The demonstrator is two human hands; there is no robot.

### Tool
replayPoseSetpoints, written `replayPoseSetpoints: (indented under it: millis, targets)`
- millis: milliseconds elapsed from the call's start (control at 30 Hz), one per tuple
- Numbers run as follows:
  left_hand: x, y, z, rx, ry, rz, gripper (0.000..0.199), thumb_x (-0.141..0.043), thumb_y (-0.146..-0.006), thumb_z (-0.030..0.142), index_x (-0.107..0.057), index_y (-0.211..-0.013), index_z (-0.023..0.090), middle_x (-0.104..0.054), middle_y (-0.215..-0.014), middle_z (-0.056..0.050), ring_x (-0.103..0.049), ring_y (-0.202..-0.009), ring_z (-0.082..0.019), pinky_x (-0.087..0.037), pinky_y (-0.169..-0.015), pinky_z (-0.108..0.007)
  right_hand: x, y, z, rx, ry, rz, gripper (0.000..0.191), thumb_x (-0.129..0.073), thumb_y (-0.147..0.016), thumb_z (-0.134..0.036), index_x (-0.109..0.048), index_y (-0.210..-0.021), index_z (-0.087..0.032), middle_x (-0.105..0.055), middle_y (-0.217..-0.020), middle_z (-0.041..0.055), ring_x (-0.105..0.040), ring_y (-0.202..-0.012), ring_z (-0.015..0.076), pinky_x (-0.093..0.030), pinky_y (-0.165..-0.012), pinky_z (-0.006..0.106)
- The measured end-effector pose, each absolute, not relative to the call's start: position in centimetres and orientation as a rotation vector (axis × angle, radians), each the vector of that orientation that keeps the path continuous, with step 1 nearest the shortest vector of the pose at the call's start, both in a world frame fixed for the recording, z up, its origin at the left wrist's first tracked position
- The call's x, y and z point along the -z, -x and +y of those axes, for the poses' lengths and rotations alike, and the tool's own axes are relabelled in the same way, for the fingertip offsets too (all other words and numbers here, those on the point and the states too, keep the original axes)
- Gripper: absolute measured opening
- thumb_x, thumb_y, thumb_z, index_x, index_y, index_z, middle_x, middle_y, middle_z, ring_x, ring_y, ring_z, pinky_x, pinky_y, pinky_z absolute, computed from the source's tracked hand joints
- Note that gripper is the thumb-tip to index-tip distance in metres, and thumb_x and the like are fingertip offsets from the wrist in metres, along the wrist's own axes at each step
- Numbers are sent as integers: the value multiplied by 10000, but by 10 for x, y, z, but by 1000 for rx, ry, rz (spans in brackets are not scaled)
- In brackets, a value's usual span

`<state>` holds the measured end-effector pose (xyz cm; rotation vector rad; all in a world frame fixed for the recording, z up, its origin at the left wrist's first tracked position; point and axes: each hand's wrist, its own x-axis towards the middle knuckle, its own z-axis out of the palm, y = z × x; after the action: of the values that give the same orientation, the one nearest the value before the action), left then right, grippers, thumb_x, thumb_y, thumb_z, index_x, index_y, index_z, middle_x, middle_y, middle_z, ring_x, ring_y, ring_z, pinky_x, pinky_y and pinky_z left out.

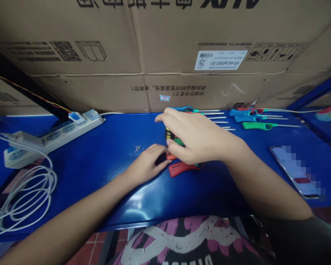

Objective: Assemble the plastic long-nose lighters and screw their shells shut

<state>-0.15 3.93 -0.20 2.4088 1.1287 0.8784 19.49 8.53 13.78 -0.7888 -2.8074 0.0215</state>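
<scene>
My right hand (194,134) is closed from above around the black and yellow handle of a screwdriver (168,134), which stands upright; its tip is hidden. Below it, the fingertips of my left hand (147,162) pinch the end of an orange-red gas lighter (170,156) against the blue table. Nearer me lies a red gas lighter (182,168), partly under my right hand. A bit of green handle shows between my right fingers. Just left of my hands is a small pile of screws (138,149). Past my right hand, several metal lighter rods (219,122) stick out, with a blue lighter (182,109) at the back.
More long-necked lighters, among them a green one (256,126), lie at the back right. A phone (295,171) rests near the right edge. At left are a power strip (56,136) and a coiled white cable (24,198). A large cardboard box (105,90) walls off the back.
</scene>
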Motion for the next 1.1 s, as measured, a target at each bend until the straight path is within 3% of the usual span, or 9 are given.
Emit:
replayPoseSetpoints:
  millis: [100, 200, 300, 467, 600, 733, 867, 1000, 1100]
  targets:
    - [1, 1, 39, -866, -2404, 1120, 223, -617, -975, 272, -616, -1178, 177, -715, -1119, -107, -667, -1044, -262, -558, -908, -432, -139, -194, 85, -21, 877, -2816, 307, -416, -981, -349, -650, -1031, -157, -712, -883, 77, -600, -746, 208, -289, -619, 322]
    - [2, 2, 39, -855, -2410, 1133, 208, -618, -979, 281, -618, -1163, 185, -714, -1114, -102, -667, -1051, -261, -556, -907, -429, -141, -194, 85, -52, 848, -2812, 255, -446, -948, -284, -637, -1065, -162, -718, -947, 73, -603, -774, 196, -286, -616, 314]
    - [2, 2, 39, -844, -2417, 1129, 205, -615, -981, 275, -614, -1162, 179, -712, -1114, -103, -665, -1056, -258, -551, -915, -422, -140, -195, 86, -33, 873, -2807, 261, -458, -958, -346, -650, -978, -171, -698, -845, 60, -578, -721, 196, -279, -600, 317]
    - [3, 2, 40, -862, -2424, 1122, 160, -605, -985, 270, -623, -1112, 174, -712, -1080, -101, -664, -1024, -256, -553, -883, -407, -138, -197, 87, -142, 751, -2800, 291, -489, -867, -205, -602, -1126, -137, -676, -1090, 106, -572, -802, 184, -350, -658, 305]
    - [3, 2, 40, -886, -2426, 1116, 209, -621, -976, 262, -612, -1167, 178, -714, -1104, -101, -668, -1032, -256, -555, -902, -418, -137, -196, 87, -105, 845, -2808, 247, -494, -944, -368, -629, -976, -164, -689, -873, 62, -567, -729, 192, -319, -617, 311]
    - [3, 2, 40, -854, -2420, 1136, 175, -619, -974, 270, -623, -1126, 183, -711, -1075, -98, -668, -1021, -263, -558, -882, -419, -139, -195, 86, -109, 782, -2806, 292, -467, -925, -264, -617, -1139, -133, -701, -1074, 108, -616, -880, 217, -365, -687, 321]
    - [2, 1, 40, -862, -2417, 1133, 160, -617, -976, 276, -617, -1105, 180, -708, -1041, -91, -661, -992, -252, -556, -874, -411, -139, -197, 86, -24, 833, -2848, 288, -466, -956, -348, -653, -1077, -164, -706, -852, 63, -606, -735, 218, -319, -611, 326]
    - [0, 0, 40, -871, -2404, 1136, 119, -605, -976, 273, -621, -1050, 180, -707, -1009, -86, -659, -970, -250, -561, -865, -413, -137, -197, 86, -64, 704, -2826, 430, -507, -911, -278, -554, -1305, -114, -687, -1165, 130, -629, -901, 229, -376, -678, 322]
    - [0, 0, 40, -880, -2412, 1129, 172, -602, -979, 280, -620, -1118, 182, -714, -1068, -97, -669, -1002, -258, -563, -887, -426, -135, -196, 88, -37, 788, -2806, 353, -462, -966, -369, -626, -1165, -129, -724, -1023, 105, -637, -831, 233, -358, -652, 329]
